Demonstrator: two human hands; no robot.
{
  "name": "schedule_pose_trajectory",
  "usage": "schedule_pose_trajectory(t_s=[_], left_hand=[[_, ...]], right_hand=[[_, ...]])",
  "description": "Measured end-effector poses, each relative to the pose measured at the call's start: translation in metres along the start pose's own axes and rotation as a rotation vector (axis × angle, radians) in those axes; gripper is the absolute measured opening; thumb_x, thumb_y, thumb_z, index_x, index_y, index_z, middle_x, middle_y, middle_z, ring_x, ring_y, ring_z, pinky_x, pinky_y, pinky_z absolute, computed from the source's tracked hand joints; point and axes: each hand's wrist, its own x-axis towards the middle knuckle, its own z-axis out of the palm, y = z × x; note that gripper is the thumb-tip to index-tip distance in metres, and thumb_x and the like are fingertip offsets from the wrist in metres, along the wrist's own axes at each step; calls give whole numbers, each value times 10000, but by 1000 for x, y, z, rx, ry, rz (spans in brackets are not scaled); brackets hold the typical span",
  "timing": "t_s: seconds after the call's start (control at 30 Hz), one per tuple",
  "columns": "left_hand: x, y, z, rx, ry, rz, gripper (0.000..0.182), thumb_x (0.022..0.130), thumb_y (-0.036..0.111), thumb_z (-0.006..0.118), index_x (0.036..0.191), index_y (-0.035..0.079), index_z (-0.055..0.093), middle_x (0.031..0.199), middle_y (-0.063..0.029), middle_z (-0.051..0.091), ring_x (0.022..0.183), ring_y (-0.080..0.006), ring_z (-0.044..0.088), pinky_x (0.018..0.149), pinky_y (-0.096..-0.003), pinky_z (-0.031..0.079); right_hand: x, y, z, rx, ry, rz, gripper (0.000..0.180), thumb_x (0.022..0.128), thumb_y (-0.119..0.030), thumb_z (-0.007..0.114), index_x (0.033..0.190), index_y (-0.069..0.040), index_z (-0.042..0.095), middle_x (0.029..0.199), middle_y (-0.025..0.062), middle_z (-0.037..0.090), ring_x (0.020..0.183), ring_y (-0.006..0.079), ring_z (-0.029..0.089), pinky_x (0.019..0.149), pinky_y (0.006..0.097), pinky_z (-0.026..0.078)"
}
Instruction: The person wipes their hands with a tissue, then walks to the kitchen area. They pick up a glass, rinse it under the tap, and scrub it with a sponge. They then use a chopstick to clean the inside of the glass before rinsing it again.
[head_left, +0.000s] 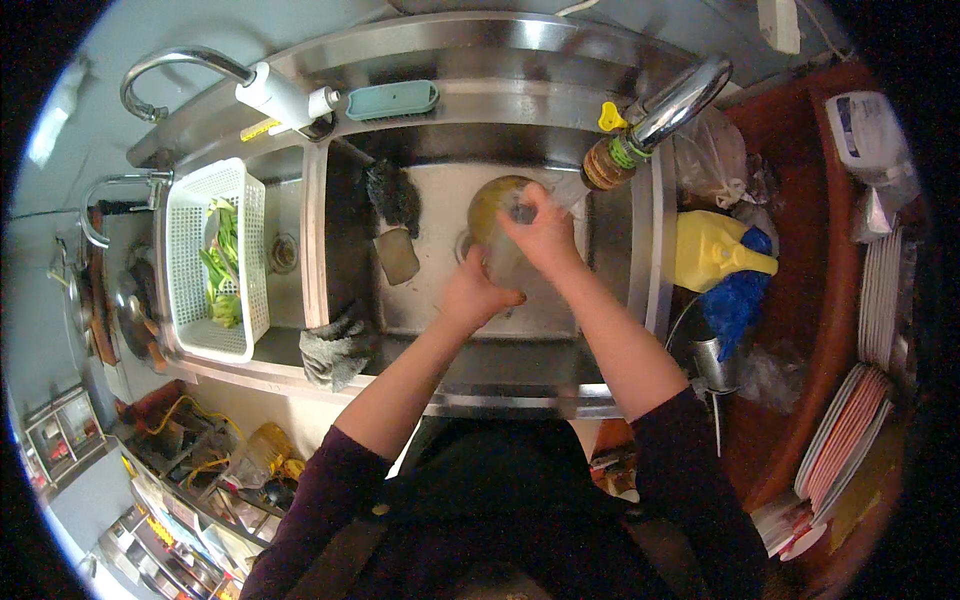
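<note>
Over the right basin of a stainless steel sink (405, 300), both hands are at a round, see-through vessel (491, 202), blurred, with something yellowish at its far side. My left hand (480, 289) is at its near left edge, thumb and fingers spread. My right hand (541, 225) is at its right side, thumb and fingertips curled close together; whether they pinch something clear is too blurred to tell. A chrome faucet (686, 97) with a green-banded end (619, 157) stands beyond my right hand. Left of the vessel lie a dark scrubber (394, 191) and a tan sponge (397, 256).
A white perforated basket (255, 277) with green leafy vegetables (221, 262) stands in the left basin. A grey cloth (334, 352) hangs over the divider's near end. A teal tray (391, 101) sits on the back ledge. Right are a yellow jug (709, 251), a blue cloth (731, 307) and stacked plates (840, 442).
</note>
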Motion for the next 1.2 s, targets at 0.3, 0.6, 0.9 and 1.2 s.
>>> schedule_pose_trajectory(t_s=[0.3, 0.6, 0.9, 1.2], left_hand=[[-8, 3, -7, -1429, -693, -312, 642, 704, 229, 718, 1257, 53, 444, 1098, -160, 605, 958, -295, 624, 807, -400, 509], [17, 7, 21, -687, -200, -98, 775, 659, 245, 789, 1284, -16, 411, 1135, -153, 603, 986, -253, 603, 908, -365, 458], [7, 22, 11, -1327, -577, -150, 676, 733, 347, 720, 1251, -10, 474, 1108, -159, 618, 950, -302, 627, 868, -419, 497], [-2, 9, 24, -643, -236, -154, 764, 621, 311, 793, 1212, -1, 421, 999, -168, 640, 897, -305, 643, 765, -415, 513]], right_hand=[[25, 14, -1, 712, -225, 342, 283, 717, -170, 775, 858, -76, 548, 805, 37, 611, 781, 186, 604, 641, 340, 491], [20, -25, -4, -85, -241, 17, 338, 686, -163, 752, 971, -100, 582, 821, 143, 643, 752, 290, 640, 639, 401, 500], [34, 12, -5, 530, -111, 322, 286, 734, -164, 763, 907, -68, 556, 673, 40, 581, 549, 118, 538, 488, 277, 425], [25, 1, -11, 45, 12, -35, 354, 709, -292, 787, 853, -51, 571, 841, 92, 639, 769, 217, 622, 638, 337, 481]])
